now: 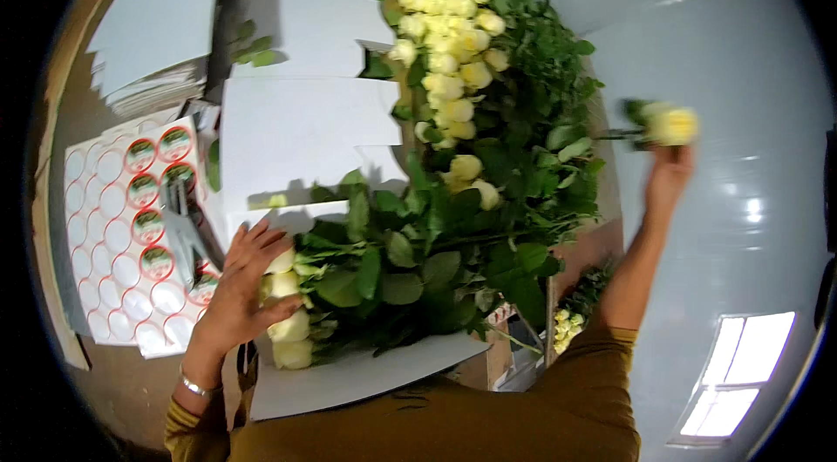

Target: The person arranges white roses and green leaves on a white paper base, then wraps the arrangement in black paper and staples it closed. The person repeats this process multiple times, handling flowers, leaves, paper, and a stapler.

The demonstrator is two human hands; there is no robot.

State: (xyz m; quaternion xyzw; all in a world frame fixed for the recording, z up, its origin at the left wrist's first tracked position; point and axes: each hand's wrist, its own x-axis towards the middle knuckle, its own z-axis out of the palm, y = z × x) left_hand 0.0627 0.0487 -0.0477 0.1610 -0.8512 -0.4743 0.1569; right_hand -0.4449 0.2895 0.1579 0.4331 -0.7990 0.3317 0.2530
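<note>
Off to the right, my right hand (670, 176) is raised with its fingers closed on a single pale yellow rose (673, 125), close below the bloom. Its leaves and a short run of stem point left; motion blurs it slightly. My left hand (248, 283) rests at the near left, fingers apart, against a row of rose heads (292, 322). Those roses lie with blooms to the left and leafy stems to the right on a white cardboard sheet (366, 379). Beyond them a long pile of yellow roses (449, 35) stretches away, its dense green leaves (540, 96) on the right.
White cardboard sheets (305, 126) lie left of the rose pile. A sheet of round red-rimmed stickers (113, 244) carries a grey stapler-like tool (185, 235). Stacked white card (161, 13) stands at the far left. More roses (568, 327) show low beside my right arm; a pale wall (741, 227) borders the right.
</note>
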